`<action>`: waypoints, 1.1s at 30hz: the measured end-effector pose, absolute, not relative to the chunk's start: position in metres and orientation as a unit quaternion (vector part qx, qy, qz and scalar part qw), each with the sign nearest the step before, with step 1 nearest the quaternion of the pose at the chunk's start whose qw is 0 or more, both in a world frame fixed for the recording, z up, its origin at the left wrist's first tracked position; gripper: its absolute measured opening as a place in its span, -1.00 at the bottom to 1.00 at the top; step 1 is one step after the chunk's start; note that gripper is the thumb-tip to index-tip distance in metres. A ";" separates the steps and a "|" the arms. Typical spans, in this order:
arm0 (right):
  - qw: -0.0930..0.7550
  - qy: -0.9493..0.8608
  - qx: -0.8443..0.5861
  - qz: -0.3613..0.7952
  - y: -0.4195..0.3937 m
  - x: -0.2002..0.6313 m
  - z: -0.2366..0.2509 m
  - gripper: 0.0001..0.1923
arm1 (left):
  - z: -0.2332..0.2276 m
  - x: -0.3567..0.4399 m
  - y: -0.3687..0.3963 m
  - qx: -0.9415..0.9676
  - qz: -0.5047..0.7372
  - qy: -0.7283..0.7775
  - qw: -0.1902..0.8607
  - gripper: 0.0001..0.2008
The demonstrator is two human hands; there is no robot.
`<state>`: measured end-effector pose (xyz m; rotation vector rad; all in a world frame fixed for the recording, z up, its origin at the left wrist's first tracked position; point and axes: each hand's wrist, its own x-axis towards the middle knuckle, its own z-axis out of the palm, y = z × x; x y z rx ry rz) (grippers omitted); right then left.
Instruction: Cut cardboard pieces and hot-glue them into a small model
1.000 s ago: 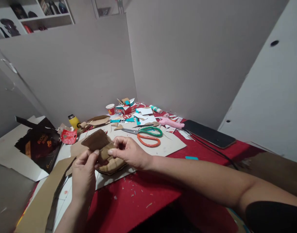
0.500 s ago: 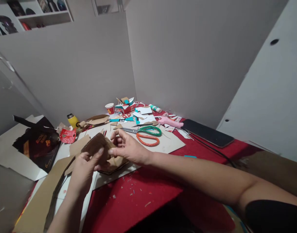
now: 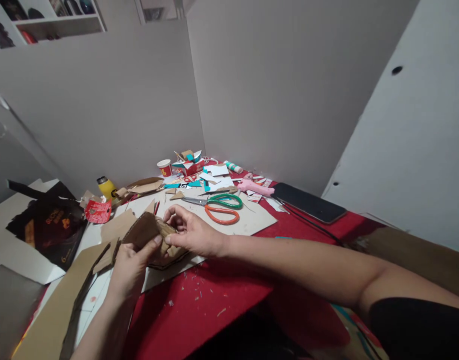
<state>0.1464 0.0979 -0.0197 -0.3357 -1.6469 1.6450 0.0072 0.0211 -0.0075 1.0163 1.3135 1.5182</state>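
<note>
Both my hands hold a folded piece of brown cardboard [image 3: 142, 229] with raised sides, just above the front edge of a pale board [image 3: 257, 220]. My left hand [image 3: 133, 257] grips it from the left, thumb laid on the inner face. From the right, my right hand [image 3: 189, 232] pinches its inner part between thumb and curled fingers. The lower parts of both hands' fingers are partly hidden by the cardboard. Scissors [image 3: 221, 215] with one green and one orange handle lie on the board, right behind my right hand.
A pink glue gun [image 3: 255, 187] and a black phone [image 3: 312, 202] lie at the right. Behind stand a red paper cup [image 3: 164, 168] and a yellow bottle [image 3: 107, 188]. Large cardboard [image 3: 60, 295] and a torn black box [image 3: 51, 222] fill the left. Scraps dot the red cloth [image 3: 199, 320].
The cardboard has tipped so more of its creased inner surface shows between my thumbs. My hands keep their grip. The whole view has shifted slightly, moving the scene left.
</note>
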 end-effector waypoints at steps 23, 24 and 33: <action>0.240 -0.845 -0.280 0.387 0.141 0.181 -0.001 -0.74 | -0.007 0.004 0.028 0.338 0.660 0.501 0.447 -0.64; 0.236 -0.858 -0.315 0.329 0.149 0.192 0.001 -0.75 | -0.004 0.001 0.028 0.319 0.673 0.505 0.436 -0.66; 0.060 -0.880 -0.458 0.111 0.193 0.237 -0.026 -0.87 | 0.000 -0.013 0.029 0.265 0.675 0.506 0.467 -0.80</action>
